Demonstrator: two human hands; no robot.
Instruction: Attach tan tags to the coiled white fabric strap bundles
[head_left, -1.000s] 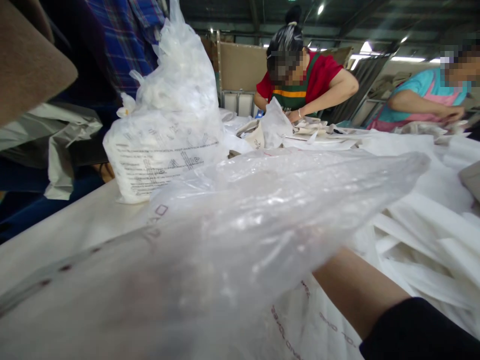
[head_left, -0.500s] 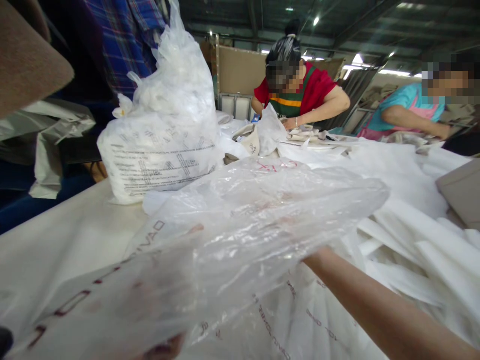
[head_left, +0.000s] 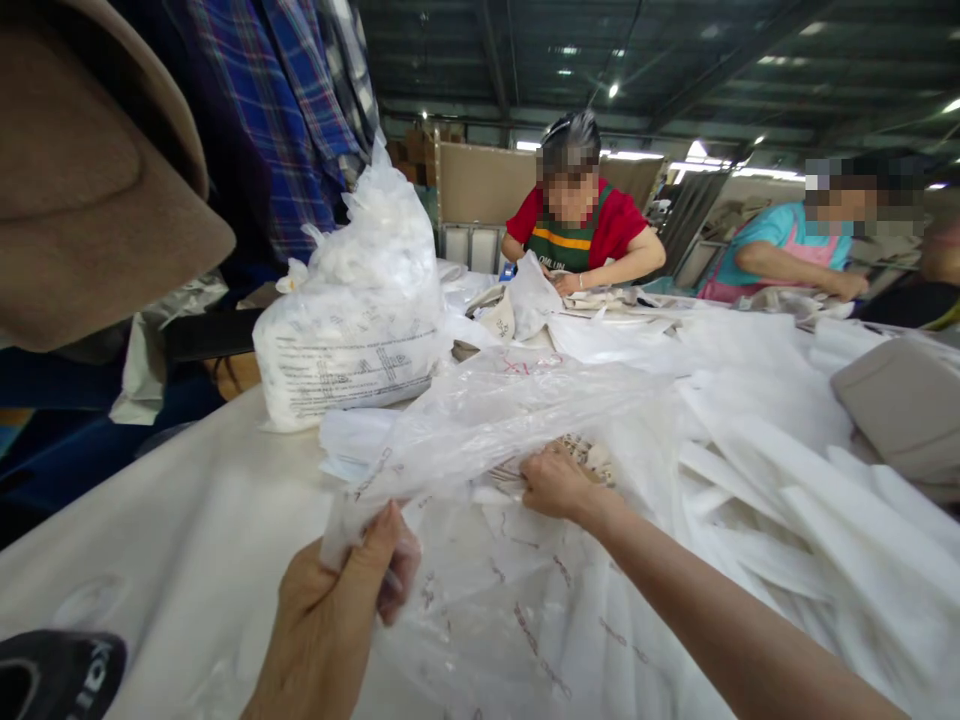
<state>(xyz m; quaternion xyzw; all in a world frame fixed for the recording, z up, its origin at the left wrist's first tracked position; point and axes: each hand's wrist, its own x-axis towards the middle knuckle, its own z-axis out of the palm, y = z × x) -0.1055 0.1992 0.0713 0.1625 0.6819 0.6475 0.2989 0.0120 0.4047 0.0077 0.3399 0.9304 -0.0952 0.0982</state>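
Note:
A large clear plastic bag (head_left: 480, 425) with dark red lettering lies spread across the table before me. My left hand (head_left: 367, 570) is closed, pinching the bag's near edge between thumb and fingers. At the bag's lifted mouth, my right hand (head_left: 559, 483) has its fingers curled against a beige cloth piece with dark print (head_left: 591, 458). That cloth shows on both sides of the hand; most of it is hidden under the plastic, and its kind cannot be made out. Several long white strips (head_left: 817, 540) lie to the right of my right forearm.
A stuffed white plastic sack (head_left: 349, 330) stands at the left. A brown felt-like shape (head_left: 97, 190) and plaid shirts (head_left: 277, 110) hang upper left. A grey-beige block-like object (head_left: 904, 405) lies right. Two people (head_left: 585, 225) (head_left: 795, 240) work across the table.
The plastic has dropped from in front of my hands, so both now show. The view has shifted, and the raised sheet lies lower and farther from me.

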